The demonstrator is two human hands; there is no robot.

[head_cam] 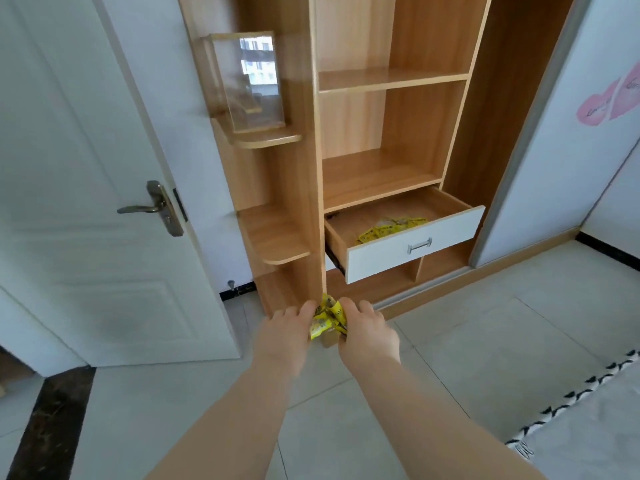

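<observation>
Head view: left hand [285,329] and right hand [369,329] pinch crumpled yellow plastic sachets [327,318]; loosely bunched, some may drop before the far white-fronted wooden drawer [415,245].

The drawer [381,259] stands pulled out, with yellow packets [389,228] lying on its wooden bottom near the front. Just above the drawer sits a shelf [374,178]. Left of the drawer juts a rounded ledge [277,237]; a higher ledge [268,137] carries what looks like a clear case [252,81]. Below the drawer, a rug [588,427] lies on the floor [485,323].
</observation>
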